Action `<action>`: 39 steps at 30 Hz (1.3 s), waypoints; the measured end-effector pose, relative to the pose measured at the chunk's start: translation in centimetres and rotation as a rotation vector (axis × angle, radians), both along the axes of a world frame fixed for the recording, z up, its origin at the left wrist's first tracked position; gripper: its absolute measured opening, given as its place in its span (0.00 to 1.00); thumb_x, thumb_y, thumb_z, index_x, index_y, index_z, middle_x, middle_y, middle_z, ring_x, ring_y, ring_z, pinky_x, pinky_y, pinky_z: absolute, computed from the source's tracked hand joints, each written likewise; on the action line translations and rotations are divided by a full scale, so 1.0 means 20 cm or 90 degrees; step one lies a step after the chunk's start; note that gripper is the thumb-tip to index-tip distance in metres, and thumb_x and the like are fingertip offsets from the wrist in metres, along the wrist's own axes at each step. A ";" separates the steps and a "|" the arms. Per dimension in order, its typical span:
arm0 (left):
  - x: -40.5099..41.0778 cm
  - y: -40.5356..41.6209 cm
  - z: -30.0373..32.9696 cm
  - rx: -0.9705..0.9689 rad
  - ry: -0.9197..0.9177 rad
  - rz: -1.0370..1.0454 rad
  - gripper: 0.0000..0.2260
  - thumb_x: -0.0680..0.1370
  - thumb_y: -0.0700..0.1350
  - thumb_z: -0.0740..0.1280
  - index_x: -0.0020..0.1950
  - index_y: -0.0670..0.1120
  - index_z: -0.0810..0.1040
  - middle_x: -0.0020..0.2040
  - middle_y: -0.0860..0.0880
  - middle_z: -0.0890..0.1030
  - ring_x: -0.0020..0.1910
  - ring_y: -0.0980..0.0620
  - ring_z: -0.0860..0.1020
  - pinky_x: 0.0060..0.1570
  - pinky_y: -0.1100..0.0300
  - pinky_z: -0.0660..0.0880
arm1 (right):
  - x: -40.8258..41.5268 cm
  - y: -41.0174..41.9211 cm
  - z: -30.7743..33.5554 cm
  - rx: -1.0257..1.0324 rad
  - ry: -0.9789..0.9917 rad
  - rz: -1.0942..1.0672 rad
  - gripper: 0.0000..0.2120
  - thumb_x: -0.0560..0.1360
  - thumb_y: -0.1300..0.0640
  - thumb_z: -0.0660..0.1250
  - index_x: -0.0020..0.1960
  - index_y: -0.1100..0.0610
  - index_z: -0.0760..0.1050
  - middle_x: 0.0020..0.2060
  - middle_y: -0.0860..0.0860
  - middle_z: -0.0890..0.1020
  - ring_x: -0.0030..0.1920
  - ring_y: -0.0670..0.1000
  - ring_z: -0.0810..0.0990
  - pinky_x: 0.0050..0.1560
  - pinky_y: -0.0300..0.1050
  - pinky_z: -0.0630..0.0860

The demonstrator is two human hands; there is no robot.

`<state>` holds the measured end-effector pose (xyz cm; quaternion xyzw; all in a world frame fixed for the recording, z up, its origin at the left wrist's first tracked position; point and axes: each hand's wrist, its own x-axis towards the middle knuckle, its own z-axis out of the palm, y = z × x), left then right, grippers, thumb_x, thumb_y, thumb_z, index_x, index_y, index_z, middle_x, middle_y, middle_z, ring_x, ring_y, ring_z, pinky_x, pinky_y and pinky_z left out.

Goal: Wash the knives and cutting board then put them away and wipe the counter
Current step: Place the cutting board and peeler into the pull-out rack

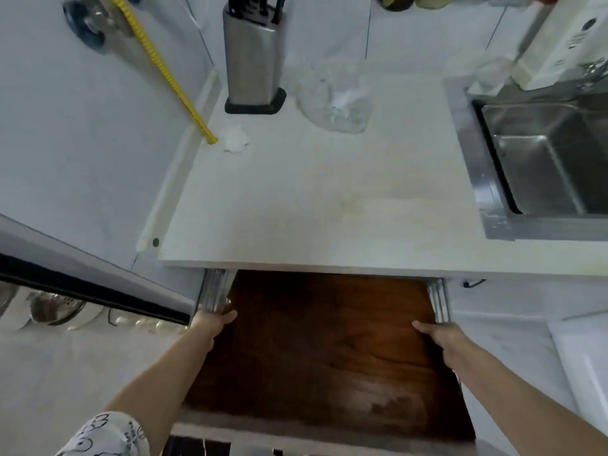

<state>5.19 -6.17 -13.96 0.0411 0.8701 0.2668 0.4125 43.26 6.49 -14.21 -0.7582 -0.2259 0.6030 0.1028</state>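
Observation:
A dark brown wooden cutting board (329, 350) lies flat in a pulled-out drawer under the white counter (312, 209). My left hand (215, 322) holds the board's left edge, fingers curled over it. My right hand (437, 332) holds its right edge the same way. A steel knife block (251, 57) with black-handled knives stands at the back of the counter. The steel sink (543, 153) is at the right.
Metal drawer rails (214, 291) flank the board. A clear plastic bag (335, 100) and a white crumpled wad (235, 138) lie on the counter. A yellow hose (164, 67) slants down the left wall. An open cabinet door (92, 274) juts out at left.

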 end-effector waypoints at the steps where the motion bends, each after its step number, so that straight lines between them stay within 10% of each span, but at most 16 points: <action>1: -0.04 0.01 -0.07 0.009 -0.004 -0.006 0.23 0.71 0.41 0.75 0.64 0.37 0.75 0.59 0.39 0.79 0.60 0.38 0.76 0.63 0.47 0.71 | 0.00 0.00 -0.04 0.003 -0.006 -0.008 0.24 0.69 0.61 0.74 0.60 0.71 0.72 0.59 0.65 0.78 0.56 0.64 0.78 0.61 0.60 0.73; 18: -0.11 0.09 -0.84 0.036 -0.074 -0.097 0.18 0.74 0.38 0.71 0.63 0.37 0.76 0.55 0.39 0.81 0.51 0.39 0.81 0.55 0.47 0.77 | 0.00 0.05 -0.66 0.094 -0.083 -0.059 0.27 0.71 0.62 0.72 0.68 0.63 0.69 0.62 0.62 0.77 0.60 0.62 0.76 0.65 0.60 0.70; 24: -0.09 0.05 -0.98 0.014 -0.073 -0.126 0.11 0.74 0.35 0.70 0.56 0.40 0.78 0.44 0.41 0.80 0.36 0.46 0.77 0.33 0.61 0.72 | -0.02 0.08 -0.82 0.121 -0.079 -0.049 0.25 0.73 0.66 0.69 0.68 0.65 0.68 0.61 0.62 0.76 0.60 0.63 0.76 0.63 0.55 0.71; 29: -0.10 0.07 -1.04 -0.019 -0.006 -0.186 0.14 0.74 0.40 0.71 0.59 0.41 0.79 0.47 0.39 0.83 0.42 0.41 0.81 0.42 0.52 0.78 | -0.03 0.08 -0.90 0.122 -0.081 -0.046 0.22 0.72 0.66 0.70 0.65 0.66 0.71 0.60 0.63 0.78 0.58 0.63 0.77 0.61 0.56 0.73; 33: -0.08 0.11 -1.04 -0.049 0.061 -0.256 0.16 0.76 0.44 0.69 0.62 0.42 0.78 0.52 0.41 0.83 0.38 0.48 0.78 0.31 0.63 0.70 | -0.03 0.09 -0.94 0.125 -0.089 -0.061 0.24 0.72 0.64 0.71 0.66 0.63 0.71 0.59 0.59 0.78 0.58 0.62 0.77 0.58 0.54 0.74; 39: -0.09 0.15 -1.04 -0.066 0.087 -0.268 0.16 0.75 0.46 0.69 0.61 0.42 0.80 0.52 0.41 0.83 0.50 0.41 0.81 0.47 0.55 0.75 | -0.05 0.13 -0.97 0.118 -0.150 -0.051 0.22 0.71 0.60 0.72 0.64 0.59 0.74 0.58 0.59 0.80 0.57 0.61 0.78 0.61 0.59 0.74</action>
